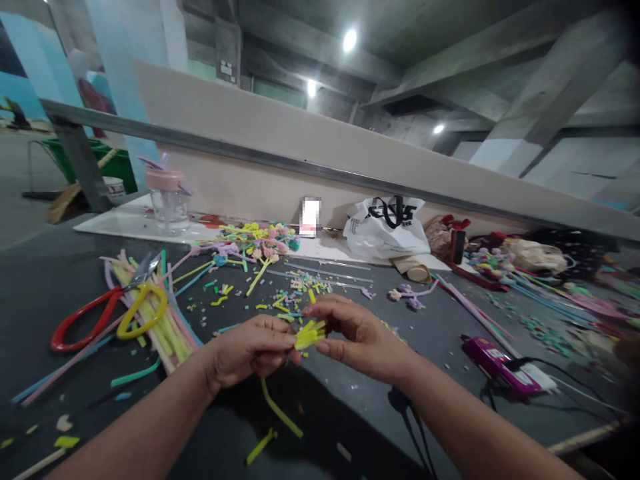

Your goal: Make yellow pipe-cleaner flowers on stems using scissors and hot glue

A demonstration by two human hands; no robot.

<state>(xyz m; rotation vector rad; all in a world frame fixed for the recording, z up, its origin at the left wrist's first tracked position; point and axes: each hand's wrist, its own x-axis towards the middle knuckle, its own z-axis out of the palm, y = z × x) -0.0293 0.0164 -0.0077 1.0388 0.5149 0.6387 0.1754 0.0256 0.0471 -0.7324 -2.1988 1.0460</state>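
Observation:
My left hand [257, 347] is closed, pinching a small bundle of short yellow pipe cleaner pieces [310, 335] between thumb and fingers. The cut ends fan out toward my right hand [365, 337], whose curved fingers and thumb stand apart around that end, close to or touching it. Below my left hand a long yellow-green stem [281, 410] hangs down; whether it joins the bundle is hidden. A loose yellow piece [261, 447] lies nearer to me. Scissors [143, 293] with one red and one yellow handle rest on long pastel pipe cleaners [167, 333] at the left.
Fuzzy flowers [260, 240] are heaped behind my hands, among scattered clippings [305, 283]. A lidded clear cup [169, 207], a white bag [385, 227] and a phone-like bright object [311, 217] stand along the back. At right lies a purple device [500, 367] with cables.

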